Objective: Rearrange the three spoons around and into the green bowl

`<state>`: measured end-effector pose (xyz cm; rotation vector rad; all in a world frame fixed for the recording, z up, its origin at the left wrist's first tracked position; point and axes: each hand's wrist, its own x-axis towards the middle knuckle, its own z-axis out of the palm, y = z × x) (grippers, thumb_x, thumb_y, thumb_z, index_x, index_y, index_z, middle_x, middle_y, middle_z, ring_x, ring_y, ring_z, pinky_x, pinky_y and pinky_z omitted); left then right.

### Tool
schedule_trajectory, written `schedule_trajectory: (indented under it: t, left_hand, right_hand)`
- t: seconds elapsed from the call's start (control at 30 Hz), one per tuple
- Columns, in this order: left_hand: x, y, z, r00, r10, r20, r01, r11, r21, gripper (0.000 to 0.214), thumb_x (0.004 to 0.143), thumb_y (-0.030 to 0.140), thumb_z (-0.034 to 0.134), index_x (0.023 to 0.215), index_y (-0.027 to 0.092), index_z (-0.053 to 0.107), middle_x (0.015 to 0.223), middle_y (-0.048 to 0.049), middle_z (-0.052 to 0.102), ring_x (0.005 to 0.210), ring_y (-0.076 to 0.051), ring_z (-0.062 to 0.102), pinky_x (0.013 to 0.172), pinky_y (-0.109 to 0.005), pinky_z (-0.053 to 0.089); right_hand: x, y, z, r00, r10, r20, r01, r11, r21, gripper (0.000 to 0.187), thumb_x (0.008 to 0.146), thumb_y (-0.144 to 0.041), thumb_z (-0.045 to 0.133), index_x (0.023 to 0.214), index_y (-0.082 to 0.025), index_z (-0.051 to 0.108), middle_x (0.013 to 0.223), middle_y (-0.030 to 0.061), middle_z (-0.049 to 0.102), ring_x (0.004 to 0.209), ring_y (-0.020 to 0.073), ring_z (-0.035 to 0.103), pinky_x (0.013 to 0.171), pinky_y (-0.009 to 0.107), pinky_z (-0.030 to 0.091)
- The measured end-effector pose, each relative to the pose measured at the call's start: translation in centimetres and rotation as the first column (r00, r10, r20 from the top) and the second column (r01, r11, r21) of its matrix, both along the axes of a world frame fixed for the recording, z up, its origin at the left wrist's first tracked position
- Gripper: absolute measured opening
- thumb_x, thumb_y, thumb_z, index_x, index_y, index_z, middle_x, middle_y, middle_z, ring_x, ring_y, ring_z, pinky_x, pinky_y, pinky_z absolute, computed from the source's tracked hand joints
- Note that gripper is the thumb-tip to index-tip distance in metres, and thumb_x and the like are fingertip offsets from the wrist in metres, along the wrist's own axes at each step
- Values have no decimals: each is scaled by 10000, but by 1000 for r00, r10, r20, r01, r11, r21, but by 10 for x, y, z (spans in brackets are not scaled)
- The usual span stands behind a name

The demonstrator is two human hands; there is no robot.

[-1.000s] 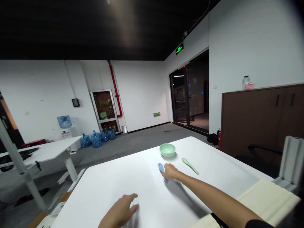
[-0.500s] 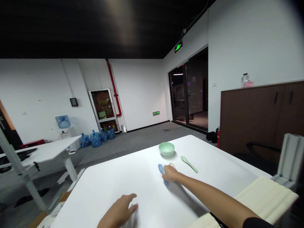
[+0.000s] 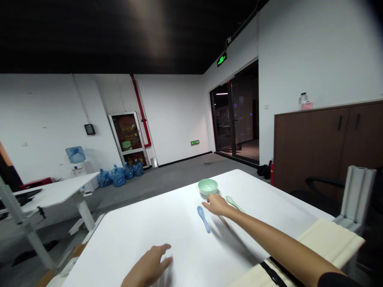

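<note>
A blue spoon (image 3: 203, 218) lies alone on the white table (image 3: 143, 235). My right hand (image 3: 218, 204) is stretched out just right of it, close under the pale green bowl (image 3: 208, 186), fingers loosely spread and holding nothing. A green spoon (image 3: 232, 202) lies right behind that hand, partly hidden by it. A thin pale stick-like thing (image 3: 224, 222) shows under my forearm. My left hand (image 3: 149, 267) rests flat on the near part of the table, fingers apart.
A cream cloth (image 3: 329, 239) lies at the table's right near corner beside a grey ribbed post (image 3: 357, 195). A brown cabinet (image 3: 326, 143) and a black chair (image 3: 317, 187) stand to the right. Another white desk (image 3: 50, 191) and water bottles (image 3: 118, 175) are on the left.
My right hand has let go of the blue spoon and moved right and farther away, towards the bowl and the green spoon. The left hand has stayed put.
</note>
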<state>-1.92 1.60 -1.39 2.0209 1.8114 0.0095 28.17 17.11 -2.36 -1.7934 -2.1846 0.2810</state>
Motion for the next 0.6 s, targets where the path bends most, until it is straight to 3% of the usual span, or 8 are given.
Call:
schedule_trajectory:
  t: [0.13,0.27,0.43,0.6]
  left_hand:
    - [-1,0,0,1000,7,1,-7,1000,2,566,848,530,434,1344,265,503,1302,-72,596,1188,-253,551,1015,-378,398]
    - [-3,1,-2,1000,2,2,-2,1000,14,564,850,539,431,1342,272,506,1313,-70,590,1201,-253,543,1022,-372,392]
    - [-1,2,-3,1000,3,-10,-3,1000,7,550,863,517,423,1351,274,496,1308,-71,592,1194,-248,549,1026,-378,390]
    - [0,5,-4,1000,11,-24,-11,1000,0,540,862,519,426,1346,291,500,1310,-60,592,1199,-254,546,1013,-379,396]
  right_hand:
    - [33,-11,9,990,104,-99,-103,994,20,552,859,-585,452,1217,-194,605,1161,126,665,1099,300,590,874,346,425]
    - [59,-23,-4,966,195,-169,-194,981,21,707,860,-610,434,1444,-215,389,1406,120,505,1274,312,467,1012,385,365]
    - [70,-24,-25,973,177,-146,-179,984,4,785,865,-628,406,1511,-208,253,1544,117,291,1404,323,279,1114,434,251]
    - [74,-16,-30,973,178,-147,-178,984,15,782,872,-621,401,1513,-200,247,1532,118,320,1392,312,309,1113,425,262]
